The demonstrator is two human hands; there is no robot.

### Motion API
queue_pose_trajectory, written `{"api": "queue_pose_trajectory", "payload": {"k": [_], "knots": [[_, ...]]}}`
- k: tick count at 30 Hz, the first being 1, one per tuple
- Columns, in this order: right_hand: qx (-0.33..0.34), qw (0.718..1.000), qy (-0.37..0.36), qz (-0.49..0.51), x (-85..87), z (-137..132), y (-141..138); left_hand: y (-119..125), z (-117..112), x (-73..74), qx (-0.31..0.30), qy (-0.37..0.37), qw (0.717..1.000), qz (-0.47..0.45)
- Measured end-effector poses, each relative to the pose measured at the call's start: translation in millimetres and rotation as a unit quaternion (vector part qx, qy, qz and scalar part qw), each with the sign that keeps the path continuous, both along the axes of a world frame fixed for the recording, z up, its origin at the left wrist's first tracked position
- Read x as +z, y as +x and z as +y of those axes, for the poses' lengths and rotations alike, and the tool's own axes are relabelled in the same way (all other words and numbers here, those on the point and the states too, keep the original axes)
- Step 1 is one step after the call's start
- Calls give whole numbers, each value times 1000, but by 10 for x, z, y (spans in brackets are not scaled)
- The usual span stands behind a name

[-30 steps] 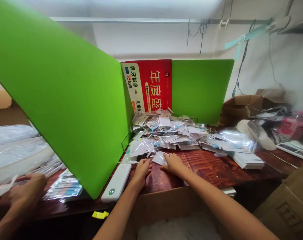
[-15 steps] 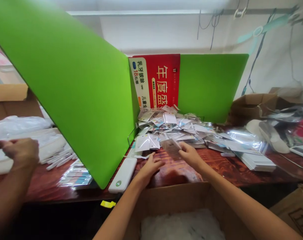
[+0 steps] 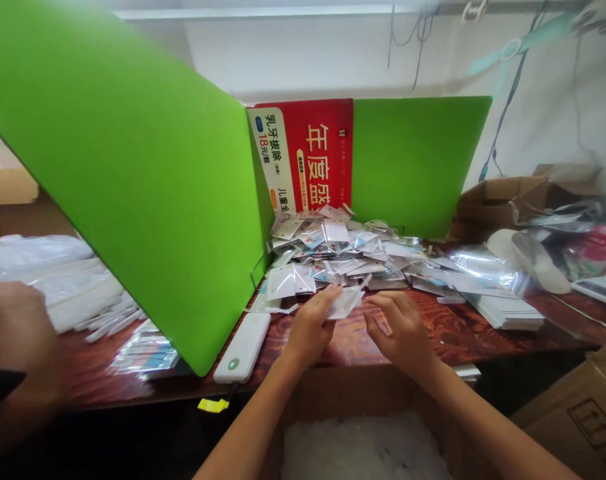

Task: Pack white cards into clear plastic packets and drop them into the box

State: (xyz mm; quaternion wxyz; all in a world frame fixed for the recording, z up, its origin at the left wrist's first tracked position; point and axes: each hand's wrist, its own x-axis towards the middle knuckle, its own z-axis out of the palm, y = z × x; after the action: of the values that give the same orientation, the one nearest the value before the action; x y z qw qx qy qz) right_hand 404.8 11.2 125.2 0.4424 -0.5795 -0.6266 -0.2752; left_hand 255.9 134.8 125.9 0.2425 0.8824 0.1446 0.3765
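Observation:
My left hand (image 3: pixel 310 327) is closed on a small clear plastic packet (image 3: pixel 347 303) with a pale card-like insert, just above the front of the table. A thin strip sticks up from the packet's upper right. Right beside it, my right hand (image 3: pixel 400 327) has its fingers apart and curved, with nothing visible in them. Behind both hands lies a heap of similar packets (image 3: pixel 335 233), mostly white cards in clear film. A neat stack of white cards (image 3: pixel 513 310) lies to the right.
Green panels (image 3: pixel 413 167) and a red printed sign (image 3: pixel 327 153) stand behind the heap. A white power bank (image 3: pixel 243 348) lies left of my hands. Below is an open cardboard box (image 3: pixel 353 393) holding whitish plastic. At far left is another person's blurred hand (image 3: pixel 20 327).
The packet has passed from my right hand to my left. My right hand has let go and its fingers are spread. The other person's hand at left came closer.

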Motion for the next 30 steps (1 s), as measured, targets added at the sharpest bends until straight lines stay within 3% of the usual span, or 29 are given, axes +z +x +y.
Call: {"api": "queue_pose_trajectory", "payload": {"k": [3,6,10,14,23,30], "knots": [[34,995,12,-98,97,-56,-87,-41,49,-23,57,111,992,2],[37,989,21,-143,114,-72,-126,-58,46,-14,99,169,981,-2],[37,985,15,-168,89,-79,-114,-67,11,21,128,219,967,2],[48,989,-39,-137,66,-28,-102,-94,-38,58,135,260,956,17],[109,991,-34,-62,88,-121,-34,-47,-118,92,100,284,954,10],[98,987,-69,-105,141,-163,-27,-59,-103,92,111,271,956,5]]}}
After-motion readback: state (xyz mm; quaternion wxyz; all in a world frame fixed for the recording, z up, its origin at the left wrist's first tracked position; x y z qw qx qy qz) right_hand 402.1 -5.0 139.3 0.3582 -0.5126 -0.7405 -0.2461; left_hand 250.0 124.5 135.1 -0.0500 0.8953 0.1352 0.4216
